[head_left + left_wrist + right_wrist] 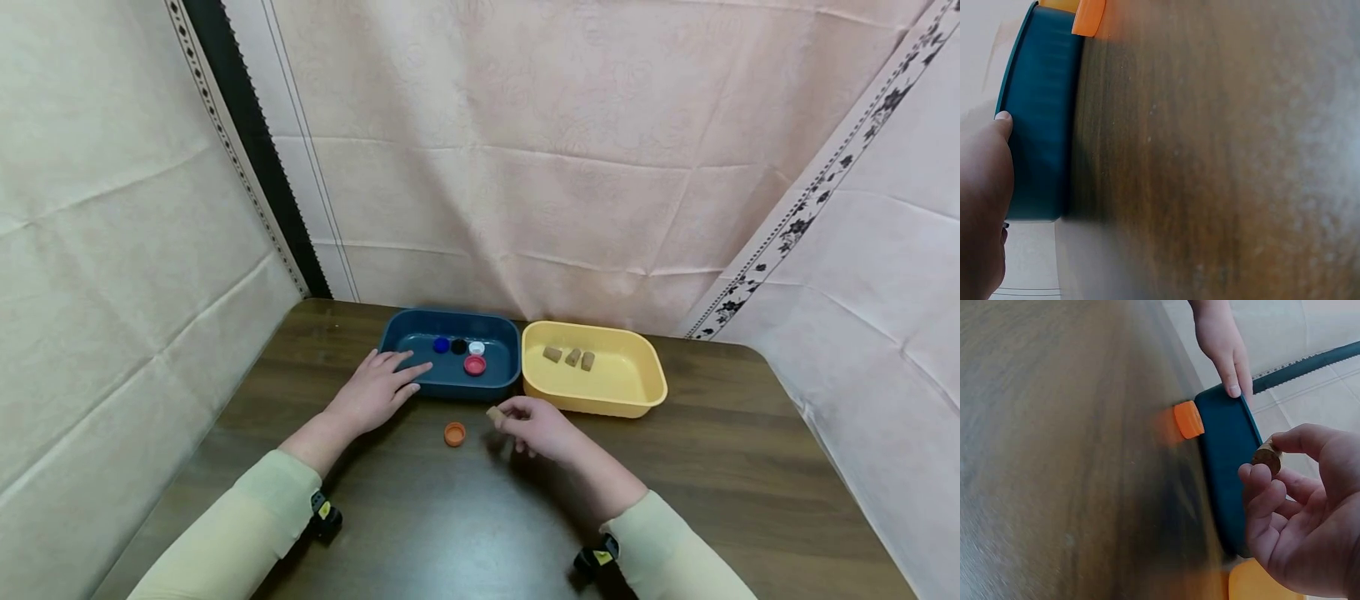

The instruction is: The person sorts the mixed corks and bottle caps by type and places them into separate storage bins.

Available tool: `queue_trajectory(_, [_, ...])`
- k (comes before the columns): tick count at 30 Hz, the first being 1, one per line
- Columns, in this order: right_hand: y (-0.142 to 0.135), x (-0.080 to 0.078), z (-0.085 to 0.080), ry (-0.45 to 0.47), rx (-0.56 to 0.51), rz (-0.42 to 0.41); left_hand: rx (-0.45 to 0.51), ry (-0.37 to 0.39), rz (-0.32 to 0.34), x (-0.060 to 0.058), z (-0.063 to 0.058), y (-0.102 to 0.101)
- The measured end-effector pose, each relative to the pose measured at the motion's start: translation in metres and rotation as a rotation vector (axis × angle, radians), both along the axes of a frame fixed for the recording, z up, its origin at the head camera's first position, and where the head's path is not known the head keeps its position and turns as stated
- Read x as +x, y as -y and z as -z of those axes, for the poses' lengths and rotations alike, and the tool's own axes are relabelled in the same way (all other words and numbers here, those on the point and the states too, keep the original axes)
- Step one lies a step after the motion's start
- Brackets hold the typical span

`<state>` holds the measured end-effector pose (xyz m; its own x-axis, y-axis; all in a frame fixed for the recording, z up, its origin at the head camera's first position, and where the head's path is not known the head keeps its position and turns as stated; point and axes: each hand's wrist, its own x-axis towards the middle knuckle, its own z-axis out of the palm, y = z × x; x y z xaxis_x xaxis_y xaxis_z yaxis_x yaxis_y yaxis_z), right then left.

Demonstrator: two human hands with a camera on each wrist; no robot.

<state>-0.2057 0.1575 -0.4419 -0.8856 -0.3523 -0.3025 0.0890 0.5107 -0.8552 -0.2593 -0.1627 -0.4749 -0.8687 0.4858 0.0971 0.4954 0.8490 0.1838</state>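
Note:
My right hand [542, 428] pinches a brown cork [1267, 457] between thumb and fingers, over the table just in front of the two trays. My left hand [373, 392] lies with spread fingers over the front left rim of the blue tray [450, 390]; its thumb [1004, 116] is at the rim in the left wrist view. Inside that tray are blue, black, white and red bottle caps [475, 365]. An orange bottle cap [454, 433] sits on the table between the hands, its hollow side up.
Right of the blue tray stands a yellow tray [647, 400] with several corks [573, 357] in it. Both trays are near the back edge of the brown wooden table [420, 533]. Pale cloth [480, 200] hangs behind and at the sides.

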Motion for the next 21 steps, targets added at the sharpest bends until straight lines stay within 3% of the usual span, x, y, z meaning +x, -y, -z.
queue_trajectory(13, [-0.038,-0.025,-0.031,0.021,-0.035,0.084,-0.004,0.007,-0.012,0.001,0.0,0.002])
queue_trajectory(21, [-0.079,-0.046,-0.052,0.071,-0.14,0.126,-0.013,0.004,-0.004,-0.001,0.0,0.001])
